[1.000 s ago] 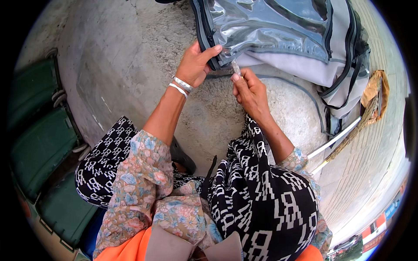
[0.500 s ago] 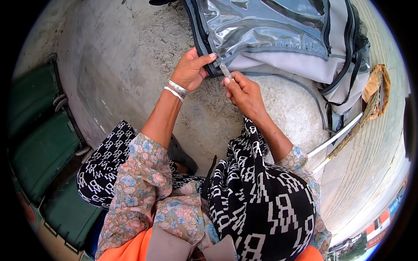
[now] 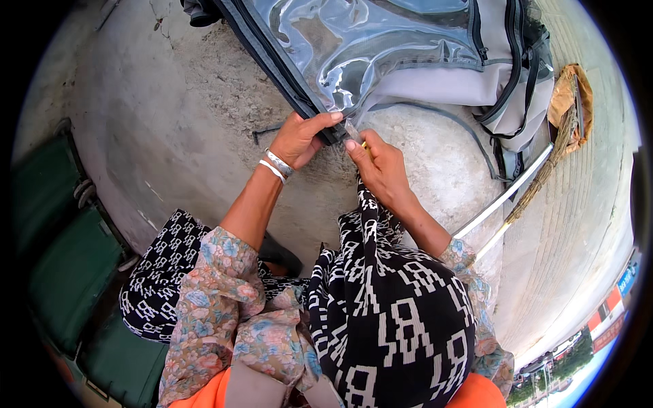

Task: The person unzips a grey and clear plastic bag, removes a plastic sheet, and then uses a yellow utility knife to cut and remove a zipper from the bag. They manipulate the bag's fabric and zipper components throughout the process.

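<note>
Grey fabric bag with clear plastic panel, on concrete floor, straight ahead of both hands; body spreads forward and right, far end cut off by view. Its black zip edge runs diagonally, upper left down to the near corner, right at the hands. Left hand nearer: pinching that corner, thumb on top, fingers tucked beneath. Right hand just beside it, curled round slim tool, silvery blade-like end angled up-left at the corner; can't tell if tip touches. Thin grey strap loops right of corner.
</note>
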{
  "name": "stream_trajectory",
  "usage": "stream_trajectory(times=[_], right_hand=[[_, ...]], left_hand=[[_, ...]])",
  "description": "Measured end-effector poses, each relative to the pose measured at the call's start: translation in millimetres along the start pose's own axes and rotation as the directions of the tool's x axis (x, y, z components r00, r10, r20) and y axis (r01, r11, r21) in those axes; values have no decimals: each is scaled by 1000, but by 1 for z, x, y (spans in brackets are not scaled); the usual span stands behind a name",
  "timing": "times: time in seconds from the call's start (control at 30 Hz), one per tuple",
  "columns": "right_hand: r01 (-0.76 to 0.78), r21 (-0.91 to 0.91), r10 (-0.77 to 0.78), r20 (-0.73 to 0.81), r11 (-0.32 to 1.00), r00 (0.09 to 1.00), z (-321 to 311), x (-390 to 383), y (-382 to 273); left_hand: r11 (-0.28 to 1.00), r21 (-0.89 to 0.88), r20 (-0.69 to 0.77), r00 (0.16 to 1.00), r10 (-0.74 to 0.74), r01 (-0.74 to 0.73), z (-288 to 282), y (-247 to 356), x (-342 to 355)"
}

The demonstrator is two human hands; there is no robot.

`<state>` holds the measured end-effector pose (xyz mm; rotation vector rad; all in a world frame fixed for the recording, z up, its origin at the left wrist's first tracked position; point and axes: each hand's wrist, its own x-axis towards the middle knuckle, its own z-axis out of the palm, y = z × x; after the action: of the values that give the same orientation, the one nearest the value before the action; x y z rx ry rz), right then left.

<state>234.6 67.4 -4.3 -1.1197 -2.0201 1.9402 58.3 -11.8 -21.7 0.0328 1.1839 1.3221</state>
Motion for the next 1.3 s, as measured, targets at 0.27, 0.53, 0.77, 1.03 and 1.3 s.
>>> stream_trajectory(times=[0.27,0.53,0.77,1.03,1.3], right_hand=[[267,-384,-138,331,884,933,-54,39,-32],[521,-447,-203,584,727,786,-54,104,-51],[574,-544,-239,565,611,790,-52,122,-42],[711,-449,-334,661,541,672,-36,147,-53],[729,-443,-309,698,522,646,-37,160,-57]], left_hand=[[898,354,-393,830,396,-261,-12,-3,8],[921,253,-438,814,381,-295,-19,1,15],[932,188,-464,808,363,-311,-33,-5,45],[946,152,-402,856,324,-287,-41,3,31],[-179,966,1,687,726,188,-20,12,5]])
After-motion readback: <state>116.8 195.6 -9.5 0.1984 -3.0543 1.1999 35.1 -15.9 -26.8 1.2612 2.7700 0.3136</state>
